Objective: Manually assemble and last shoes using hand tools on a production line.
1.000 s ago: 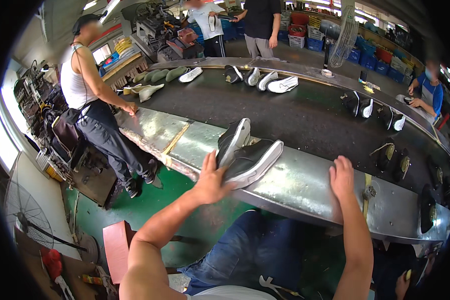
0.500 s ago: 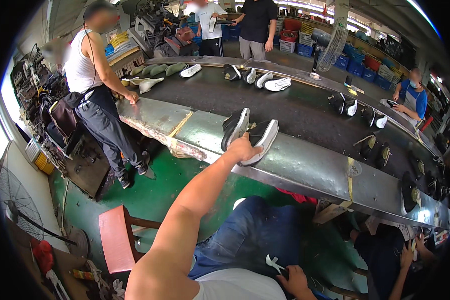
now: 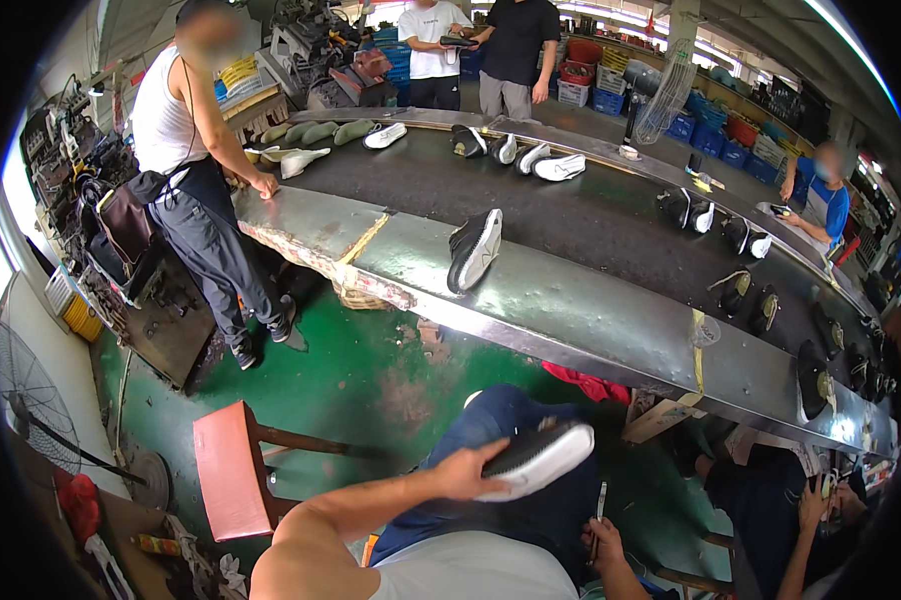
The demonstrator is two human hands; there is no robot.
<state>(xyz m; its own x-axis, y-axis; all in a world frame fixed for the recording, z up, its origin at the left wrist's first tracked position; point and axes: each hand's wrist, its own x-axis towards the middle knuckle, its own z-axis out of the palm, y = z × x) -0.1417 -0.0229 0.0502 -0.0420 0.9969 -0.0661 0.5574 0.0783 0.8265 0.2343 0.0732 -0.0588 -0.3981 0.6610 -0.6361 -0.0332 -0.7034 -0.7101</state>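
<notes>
While my left grip (image 3: 468, 472) is clamping one end of a black-and-white shoe (image 3: 549, 462), my right grip (image 3: 605, 543) is holding a slim pale tool (image 3: 601, 505), fingers curled around its lower part. The shoe is hanging on the near side of the metal tabletop (image 3: 591, 305), apart from it, and both of my hands are staying within that same near side.

Judging by how things are lying, I am partway through handling two shoes: one is off the tabletop and in hand, while a similar shoe (image 3: 476, 252) is standing on the tabletop with neither hand touching it. My tool is not touching the held shoe, and whether its part on that shoe is done or left I cannot tell.

As for direction, the held shoe's long axis is running aslant to the tabletop: from my left grip it is reaching rightward and toward the tabletop's near edge, with its rounded free end pointing that way. Which end is the toe I cannot tell. Its dark upper is facing the tabletop, its white sole side facing away. The other shoe's long axis is running crosswise over the tabletop, from the near edge toward the dark belt (image 3: 581, 222) beyond.
</notes>
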